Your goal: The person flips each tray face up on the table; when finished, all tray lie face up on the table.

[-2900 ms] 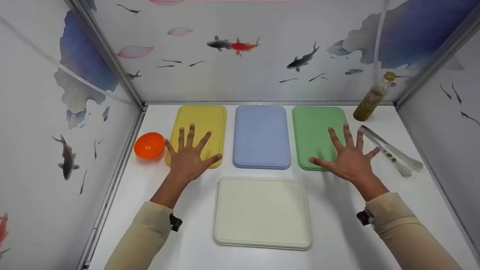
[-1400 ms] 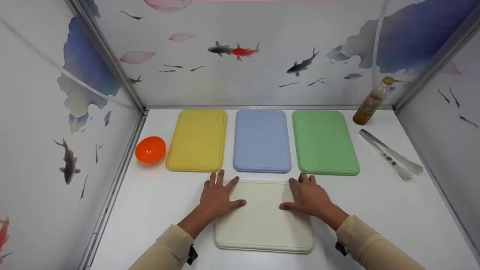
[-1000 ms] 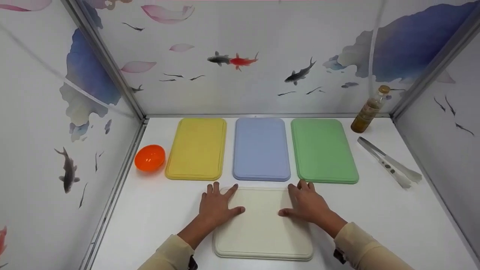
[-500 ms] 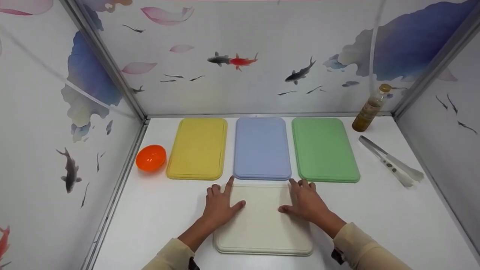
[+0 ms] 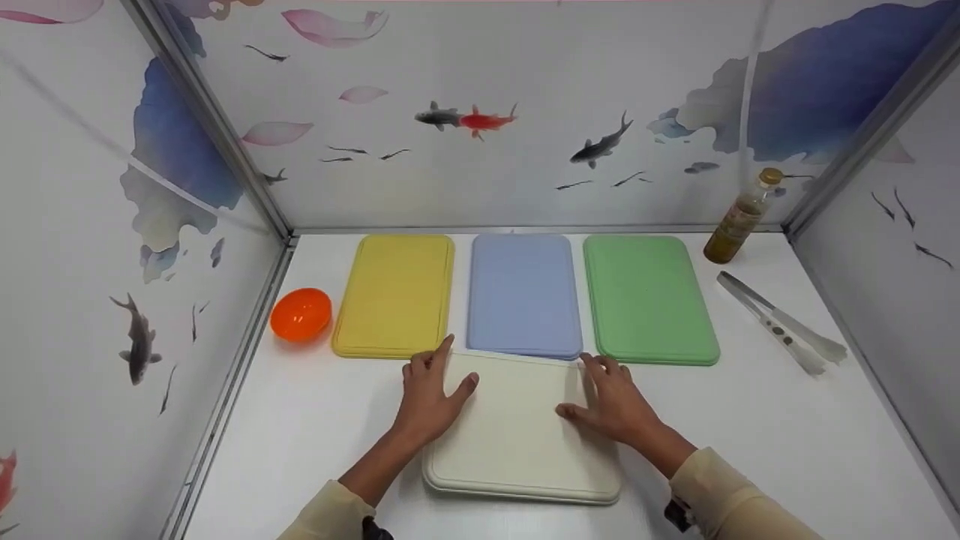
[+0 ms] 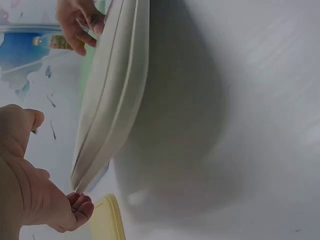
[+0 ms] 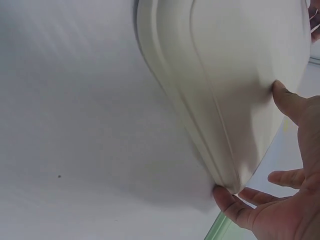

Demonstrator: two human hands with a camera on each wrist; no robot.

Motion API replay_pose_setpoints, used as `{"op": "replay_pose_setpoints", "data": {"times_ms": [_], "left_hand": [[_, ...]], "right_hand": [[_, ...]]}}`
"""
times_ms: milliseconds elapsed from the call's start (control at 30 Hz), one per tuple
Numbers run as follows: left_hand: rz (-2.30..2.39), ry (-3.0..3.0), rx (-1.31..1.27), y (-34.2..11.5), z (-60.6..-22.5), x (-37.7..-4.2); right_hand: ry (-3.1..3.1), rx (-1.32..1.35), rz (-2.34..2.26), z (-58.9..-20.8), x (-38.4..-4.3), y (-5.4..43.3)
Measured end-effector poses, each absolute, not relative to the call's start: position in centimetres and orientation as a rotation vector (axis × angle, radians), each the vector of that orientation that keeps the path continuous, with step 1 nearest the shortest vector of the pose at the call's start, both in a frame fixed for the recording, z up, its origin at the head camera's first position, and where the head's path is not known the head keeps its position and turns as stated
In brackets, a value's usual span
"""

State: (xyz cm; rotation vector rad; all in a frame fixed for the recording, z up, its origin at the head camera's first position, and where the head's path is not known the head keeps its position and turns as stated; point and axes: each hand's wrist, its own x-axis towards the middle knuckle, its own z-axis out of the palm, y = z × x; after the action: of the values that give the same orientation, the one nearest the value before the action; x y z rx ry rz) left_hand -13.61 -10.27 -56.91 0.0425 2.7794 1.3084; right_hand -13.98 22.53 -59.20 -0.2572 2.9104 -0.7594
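A cream cutting board (image 5: 521,442) lies in front of me, tilted, its left side raised off the white table with a broad shadow beneath. At its far left corner my left hand (image 5: 429,399) holds the edge; in the left wrist view its fingertips (image 6: 82,212) curl round the corner, thumb apart from the surface. My right hand (image 5: 621,399) grips the far right corner. In the right wrist view its thumb (image 7: 285,95) touches the board's top while fingertips meet the corner low by the table. The blue cutting board (image 5: 523,292) lies just beyond the cream one.
A yellow cutting board (image 5: 396,294) and a green one (image 5: 651,296) flank the blue one. An orange bowl (image 5: 301,315) stands at left. Metal tongs (image 5: 780,322) lie at right, below an oil bottle (image 5: 739,221). Printed walls (image 5: 510,187) close off the back and sides.
Both hands came down from above the outer boards to the cream board's far corners. Within the last half second, its left side rose and my left hand moved up with it.
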Motion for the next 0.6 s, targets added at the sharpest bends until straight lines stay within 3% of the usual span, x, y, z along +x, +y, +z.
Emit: {"op": "replay_pose_setpoints", "data": {"times_ms": [600], "left_hand": [[1.481,2.811,0.206,-11.1,-50.7,-14.2]], "right_hand": [[2.896,-0.415,-0.891,-59.4,-14.3,22.6]]}}
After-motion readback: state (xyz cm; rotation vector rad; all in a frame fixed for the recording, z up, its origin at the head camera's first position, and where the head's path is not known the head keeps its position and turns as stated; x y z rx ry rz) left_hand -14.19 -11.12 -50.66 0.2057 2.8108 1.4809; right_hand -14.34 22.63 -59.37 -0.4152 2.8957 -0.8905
